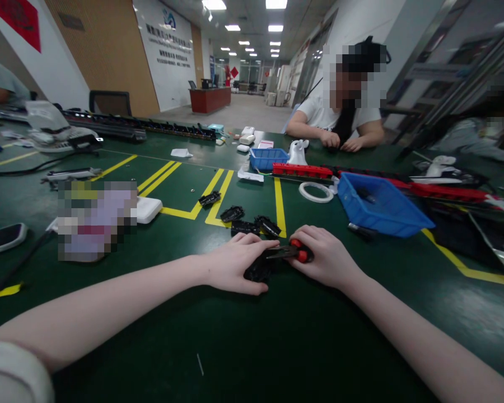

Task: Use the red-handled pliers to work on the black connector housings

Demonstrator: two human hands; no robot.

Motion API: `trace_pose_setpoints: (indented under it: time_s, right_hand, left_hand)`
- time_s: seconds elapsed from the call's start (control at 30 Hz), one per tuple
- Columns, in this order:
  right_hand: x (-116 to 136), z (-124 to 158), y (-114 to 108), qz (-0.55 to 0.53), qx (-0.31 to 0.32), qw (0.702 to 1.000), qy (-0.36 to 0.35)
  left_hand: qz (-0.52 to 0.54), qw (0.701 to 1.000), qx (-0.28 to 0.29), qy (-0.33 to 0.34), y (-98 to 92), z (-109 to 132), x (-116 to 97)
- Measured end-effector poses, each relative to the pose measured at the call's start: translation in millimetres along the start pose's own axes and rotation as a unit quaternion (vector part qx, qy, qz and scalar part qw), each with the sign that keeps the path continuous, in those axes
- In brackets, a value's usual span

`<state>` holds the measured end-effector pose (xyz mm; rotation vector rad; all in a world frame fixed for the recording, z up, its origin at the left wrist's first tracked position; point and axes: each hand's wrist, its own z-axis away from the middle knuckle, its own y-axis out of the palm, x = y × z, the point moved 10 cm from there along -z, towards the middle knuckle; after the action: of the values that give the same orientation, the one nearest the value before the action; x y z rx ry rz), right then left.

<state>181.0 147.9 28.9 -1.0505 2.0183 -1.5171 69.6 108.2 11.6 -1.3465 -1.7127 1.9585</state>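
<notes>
My left hand [235,263] lies closed over a small black plastic part [258,271] and presses it against the green table [243,347]. My right hand [325,257] grips a tool with a red and black handle [299,252], its tip pointing left onto that part. The two hands nearly touch above the part. Several more black plastic parts [243,221] lie loose just beyond my hands, on the yellow floor-style lines [279,201] painted on the table.
A blue bin [380,207] stands to the right, a smaller blue bin [266,158] further back, a white tape ring [316,191] between them. Red and black strips [302,169] run across. A person sits opposite. A white box [148,209] and devices lie left.
</notes>
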Motion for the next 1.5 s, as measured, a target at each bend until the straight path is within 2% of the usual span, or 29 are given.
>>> trace_pose_setpoints:
  time_s: [0.23,0.53,0.77,0.9,1.17,1.4,1.5]
  right_hand:
    - [2,0,-9,-0.025,-0.023,0.999,0.021]
    - [-4,9,-13,0.009,-0.030,0.998,0.056]
    - [-11,17,-14,0.033,-0.022,0.997,0.064]
    - [-12,18,-14,0.037,-0.017,0.997,0.067]
    - [-10,20,-16,0.033,-0.009,0.997,0.073]
    - [-22,23,-36,0.015,-0.053,0.991,0.119]
    - [-18,36,-49,-0.001,-0.077,0.988,0.137]
  left_hand:
    - [-0.030,0.999,-0.001,0.018,1.3,2,-3]
    - [-0.044,0.998,-0.016,0.029,-1.4,8,-9]
    - [0.010,0.999,-0.033,0.023,-7.4,21,-9]
    - [0.052,0.997,-0.048,0.021,-9.9,21,-6]
    - [0.090,0.995,-0.043,-0.013,-9.9,22,1]
    - [0.105,0.993,-0.041,-0.039,-8.2,23,7]
    - [0.101,0.993,-0.046,-0.042,-11.1,23,6]
